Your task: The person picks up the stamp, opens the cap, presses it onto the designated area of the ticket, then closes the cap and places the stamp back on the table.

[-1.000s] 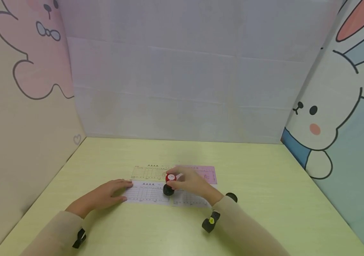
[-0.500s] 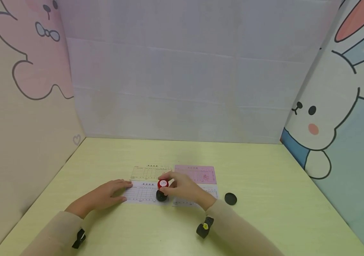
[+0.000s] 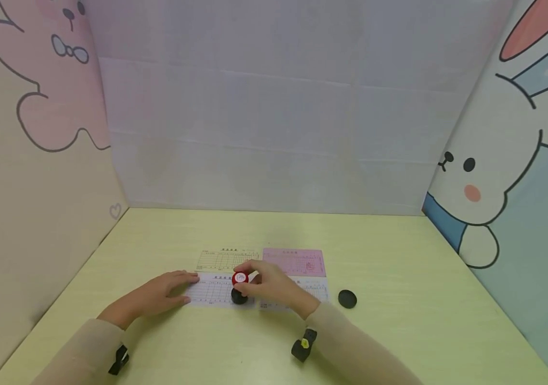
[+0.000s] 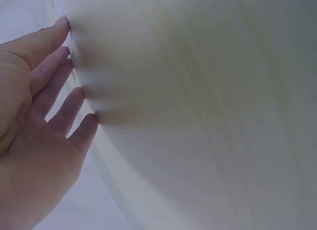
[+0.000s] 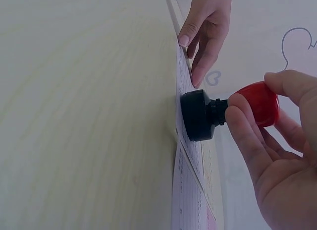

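My right hand [image 3: 274,286] grips a self-inking stamp by its red knob [image 5: 257,105], thumb and fingers curled round it. The stamp's black round base [image 5: 196,116] is at the white printed form [image 3: 208,291] on the left; I cannot tell whether it presses on the paper. My left hand [image 3: 160,293] rests at that form's left edge, fingers fairly straight, fingertips touching paper and table. In the left wrist view the left hand [image 4: 49,106] holds nothing.
A yellow form [image 3: 221,260], a pink form [image 3: 293,261] with a red stamp mark, and another white form [image 3: 314,286] lie alongside. A black round cap [image 3: 347,299] lies right of the forms. Walls enclose the table's back and sides.
My right hand has carried the stamp left and nearer to me, from the forms' middle onto the left white form. The black cap has come into full view. The left hand stays put.
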Tool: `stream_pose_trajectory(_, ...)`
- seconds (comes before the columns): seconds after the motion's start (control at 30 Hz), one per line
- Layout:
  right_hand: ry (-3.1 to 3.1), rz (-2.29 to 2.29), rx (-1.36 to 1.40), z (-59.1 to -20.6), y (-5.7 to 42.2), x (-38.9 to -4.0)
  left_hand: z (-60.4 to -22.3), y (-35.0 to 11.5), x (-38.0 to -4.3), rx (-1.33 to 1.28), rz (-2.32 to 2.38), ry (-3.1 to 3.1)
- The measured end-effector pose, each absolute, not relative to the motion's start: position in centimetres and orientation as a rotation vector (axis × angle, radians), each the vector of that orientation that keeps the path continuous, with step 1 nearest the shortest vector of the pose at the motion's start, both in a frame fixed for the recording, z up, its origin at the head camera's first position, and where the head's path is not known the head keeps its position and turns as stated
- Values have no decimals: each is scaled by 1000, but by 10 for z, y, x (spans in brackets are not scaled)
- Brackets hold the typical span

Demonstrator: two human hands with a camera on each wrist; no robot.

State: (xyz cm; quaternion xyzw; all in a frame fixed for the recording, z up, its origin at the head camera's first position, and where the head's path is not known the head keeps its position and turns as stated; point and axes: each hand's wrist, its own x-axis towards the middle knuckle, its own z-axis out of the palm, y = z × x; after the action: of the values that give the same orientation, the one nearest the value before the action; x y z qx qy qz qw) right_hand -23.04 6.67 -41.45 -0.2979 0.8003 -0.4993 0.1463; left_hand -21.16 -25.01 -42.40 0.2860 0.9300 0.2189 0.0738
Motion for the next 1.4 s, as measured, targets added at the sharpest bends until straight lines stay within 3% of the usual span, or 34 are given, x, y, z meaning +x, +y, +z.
stream_pose_trajectory(1.4, 2233, -1450, -880, -421, 63, -235, -425, -251, -210, 824, 664, 2792)
